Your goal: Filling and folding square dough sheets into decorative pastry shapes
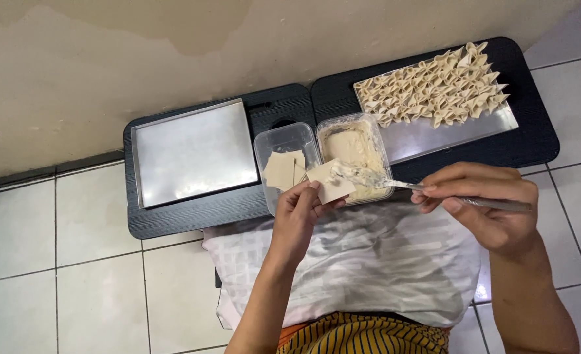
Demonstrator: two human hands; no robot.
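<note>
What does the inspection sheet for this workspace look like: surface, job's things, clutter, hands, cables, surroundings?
Surface: two low black tables side by side on a tiled floor.
Job's things: square dumpling wrapper in left hand; metal spoon with filling in right hand; tub of filling; tub of wrappers; tray of folded dumplings; bare metal tray.
Clutter: nothing seen.
Hands: left pinches the wrapper; right grips the spoon handle.
Cables: nothing seen.
Surroundings: stained wall; checked cloth over the lap.

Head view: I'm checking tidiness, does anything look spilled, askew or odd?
Nothing spilled. The folded dumplings crowd one end of the right metal tray; the left metal tray sits slightly askew on its black table.
</note>
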